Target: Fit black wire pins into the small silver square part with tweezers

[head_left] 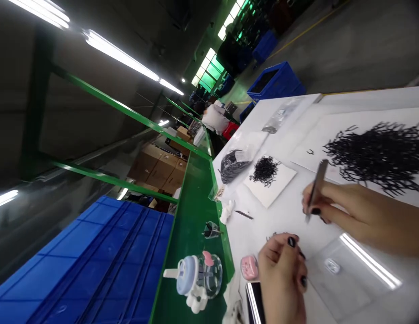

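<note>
bright overhead fluorescent tubes (121,51), glare on the plastic sheet (344,288), dim ceiling (145,27), bowed frame edges

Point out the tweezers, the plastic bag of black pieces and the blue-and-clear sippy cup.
Tweezers (321,173): head view, on the metal shank above the fingers.
Plastic bag of black pieces (233,165): head view, on the bag's dark middle.
Sippy cup (212,274): head view, on its clear body.
</note>
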Demonstrator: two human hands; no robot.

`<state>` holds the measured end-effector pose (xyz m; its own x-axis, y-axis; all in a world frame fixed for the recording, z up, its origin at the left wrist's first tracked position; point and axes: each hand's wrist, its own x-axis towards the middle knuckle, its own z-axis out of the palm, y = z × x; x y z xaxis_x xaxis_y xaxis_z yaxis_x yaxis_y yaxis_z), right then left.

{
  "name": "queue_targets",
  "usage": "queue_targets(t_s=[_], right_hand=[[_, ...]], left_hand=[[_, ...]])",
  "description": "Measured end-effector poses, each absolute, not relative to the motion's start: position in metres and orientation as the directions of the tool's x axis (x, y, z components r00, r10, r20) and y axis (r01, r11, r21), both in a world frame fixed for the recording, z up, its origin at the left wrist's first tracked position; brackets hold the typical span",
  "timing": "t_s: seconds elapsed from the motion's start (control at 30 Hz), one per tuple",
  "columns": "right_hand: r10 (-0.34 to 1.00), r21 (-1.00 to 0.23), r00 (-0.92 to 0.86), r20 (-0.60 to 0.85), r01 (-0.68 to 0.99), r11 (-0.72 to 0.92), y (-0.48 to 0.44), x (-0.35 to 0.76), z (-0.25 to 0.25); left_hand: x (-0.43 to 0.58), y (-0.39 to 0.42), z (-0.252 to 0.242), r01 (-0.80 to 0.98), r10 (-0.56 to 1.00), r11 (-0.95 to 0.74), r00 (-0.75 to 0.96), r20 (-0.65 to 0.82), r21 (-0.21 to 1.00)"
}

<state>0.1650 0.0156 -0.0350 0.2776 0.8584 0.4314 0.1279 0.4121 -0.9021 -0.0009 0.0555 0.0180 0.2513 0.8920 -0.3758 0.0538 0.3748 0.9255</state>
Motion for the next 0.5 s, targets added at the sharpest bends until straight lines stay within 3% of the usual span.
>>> queue_targets(t_s=[0.2, 0.5], right_hand=[[0.944, -0.968, 0.215, 0.251, 0.06, 0.244, 0.008, 0.175, -0.007], [0.86, -0.888, 0.267, 0.434, -0.032, 0.458, 0.003, 0.176, 0.007]], left_hand=[[0.004, 0.056, 0.035, 0.078, 0.889, 0.339, 0.3, -0.346, 0.938], [0.006, 0.066, 0.021, -0.008, 0.844, 0.348, 0.438, -0.31, 0.937]])
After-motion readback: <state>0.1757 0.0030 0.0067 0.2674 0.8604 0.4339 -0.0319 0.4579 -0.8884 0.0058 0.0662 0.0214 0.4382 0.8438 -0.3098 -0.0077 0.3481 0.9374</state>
